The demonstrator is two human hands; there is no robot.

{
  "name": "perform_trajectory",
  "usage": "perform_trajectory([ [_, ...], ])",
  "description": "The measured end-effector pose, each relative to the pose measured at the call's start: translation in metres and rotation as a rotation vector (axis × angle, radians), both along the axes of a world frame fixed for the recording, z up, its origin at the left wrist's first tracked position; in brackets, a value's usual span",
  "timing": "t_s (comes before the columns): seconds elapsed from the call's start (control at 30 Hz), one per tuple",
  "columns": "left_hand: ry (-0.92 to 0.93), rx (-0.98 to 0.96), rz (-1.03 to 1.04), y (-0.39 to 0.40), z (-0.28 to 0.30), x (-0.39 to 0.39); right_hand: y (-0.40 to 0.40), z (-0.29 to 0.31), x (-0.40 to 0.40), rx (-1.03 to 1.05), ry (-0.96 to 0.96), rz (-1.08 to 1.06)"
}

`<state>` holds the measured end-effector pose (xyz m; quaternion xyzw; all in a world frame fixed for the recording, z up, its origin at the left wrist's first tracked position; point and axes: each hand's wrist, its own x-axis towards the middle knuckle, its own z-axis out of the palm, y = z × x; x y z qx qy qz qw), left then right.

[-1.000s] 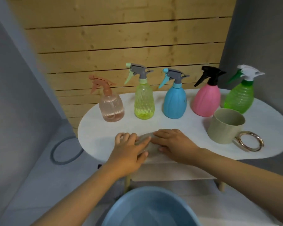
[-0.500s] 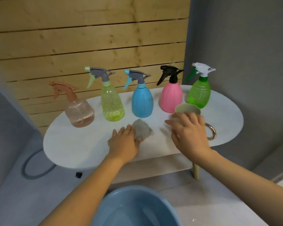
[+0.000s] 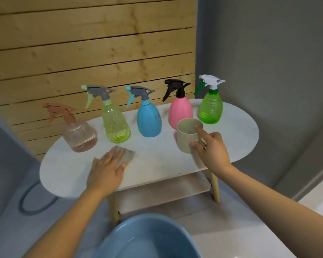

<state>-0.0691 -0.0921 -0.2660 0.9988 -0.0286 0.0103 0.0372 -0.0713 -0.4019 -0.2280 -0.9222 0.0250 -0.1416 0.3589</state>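
Note:
A grey cloth [image 3: 126,156] lies on the white oval table [image 3: 237,135] near its front edge. My left hand [image 3: 106,170] rests flat on the cloth with straight fingers and covers its left part. A beige mug [image 3: 186,135] stands upright in front of the pink spray bottle [image 3: 180,112]. My right hand [image 3: 212,148] grips the mug at its handle side: the forefinger lies on the rim, the thumb presses the wall, and the metal handle is mostly hidden under the fingers.
A row of spray bottles stands along the table's back: peach [image 3: 78,135], yellow-green [image 3: 116,121], blue [image 3: 148,118], pink, and green [image 3: 211,107]. A blue basin [image 3: 147,239] sits on the floor below me. A lower shelf [image 3: 162,190] runs under the tabletop.
My right hand has left the cloth, moved right and taken hold of the mug. My left hand stays flat on the cloth. The view has shifted right.

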Motion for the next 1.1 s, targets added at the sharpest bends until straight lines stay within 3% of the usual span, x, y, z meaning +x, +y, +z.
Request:
perform_trajectory([
  [0.13,0.04,-0.052,0.08,-0.019,0.003,0.01,0.007,-0.004,0.0,-0.007,0.05,0.055],
  [0.33,0.01,-0.074,-0.226,-0.119,0.001,0.016,-0.001,-0.007,0.009,-0.035,-0.209,-0.001],
  [0.47,0.018,-0.117,-0.361,-0.095,0.001,0.006,0.004,-0.003,0.011,-0.013,-0.303,0.04],
  [0.6,-0.035,-0.099,-0.066,-0.023,0.0,0.01,0.01,-0.002,0.009,0.087,-0.249,0.033],
  [0.7,-0.032,-0.074,0.066,-0.032,-0.003,0.023,0.005,-0.003,0.007,0.185,-0.24,0.003],
  [0.93,-0.047,-0.095,-0.307,-0.181,0.001,0.036,-0.031,0.008,0.013,0.143,-0.294,-0.119],
  [1.03,-0.01,-0.11,-0.391,-0.172,0.002,0.033,-0.045,0.012,0.017,0.162,-0.314,-0.159],
  [1.1,0.0,-0.115,-0.331,-0.151,0.0,0.034,-0.051,0.015,0.018,0.186,-0.32,-0.17],
])
